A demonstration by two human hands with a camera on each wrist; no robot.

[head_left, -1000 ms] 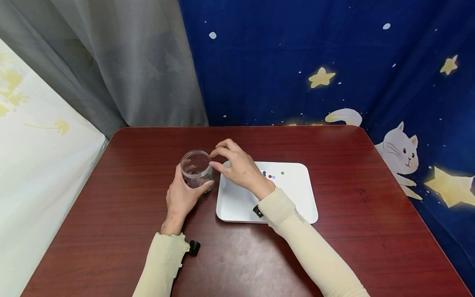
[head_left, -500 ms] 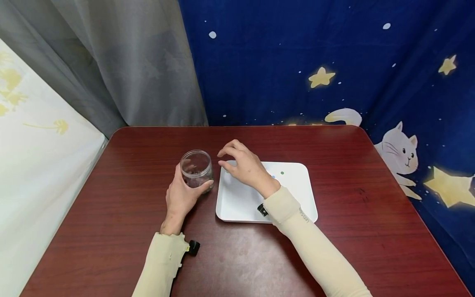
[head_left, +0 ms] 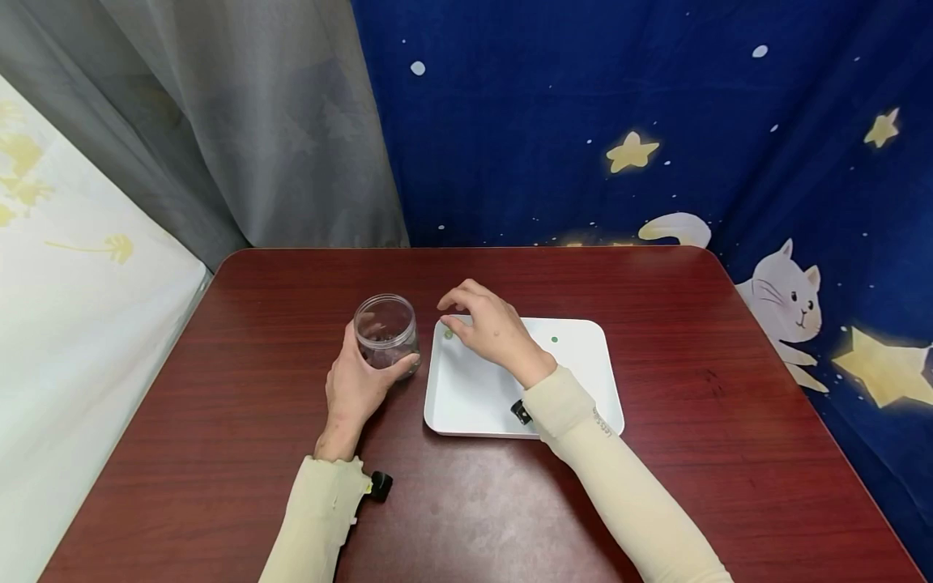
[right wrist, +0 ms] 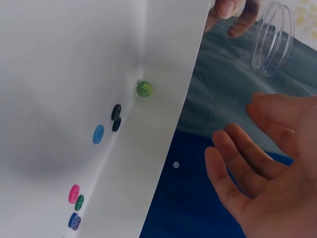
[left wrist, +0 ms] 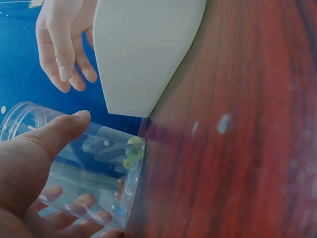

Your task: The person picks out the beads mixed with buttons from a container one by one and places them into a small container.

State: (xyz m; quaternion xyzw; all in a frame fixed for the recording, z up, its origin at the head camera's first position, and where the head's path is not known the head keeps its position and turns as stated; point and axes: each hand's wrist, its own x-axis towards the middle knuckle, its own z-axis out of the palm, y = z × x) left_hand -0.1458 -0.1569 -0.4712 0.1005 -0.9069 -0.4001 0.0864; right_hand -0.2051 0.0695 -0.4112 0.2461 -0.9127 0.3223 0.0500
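Observation:
My left hand [head_left: 357,393] grips a clear plastic jar [head_left: 386,336], thumb on one side and fingers round the other. The jar stands upright and lidless on the table, left of a white tray [head_left: 474,401]. Several small marbles [left wrist: 133,148] lie at its bottom in the left wrist view. My right hand [head_left: 492,324] hovers over the tray's far left corner, fingers loosely bent and nothing between them. Near its fingertips, a green marble [right wrist: 144,89] sits in that corner, apart from the hand.
Along the tray's far side lie several buttons, among them a light blue button [right wrist: 98,134], a pink button [right wrist: 74,194] and a green button [head_left: 555,339]. The hand hides most of them in the head view. A dark red table [head_left: 466,502] bears everything, with curtains behind.
My right hand has drawn back rightward from the jar's rim to above the tray corner, covering most buttons in the head view. The left hand and jar have stayed in place.

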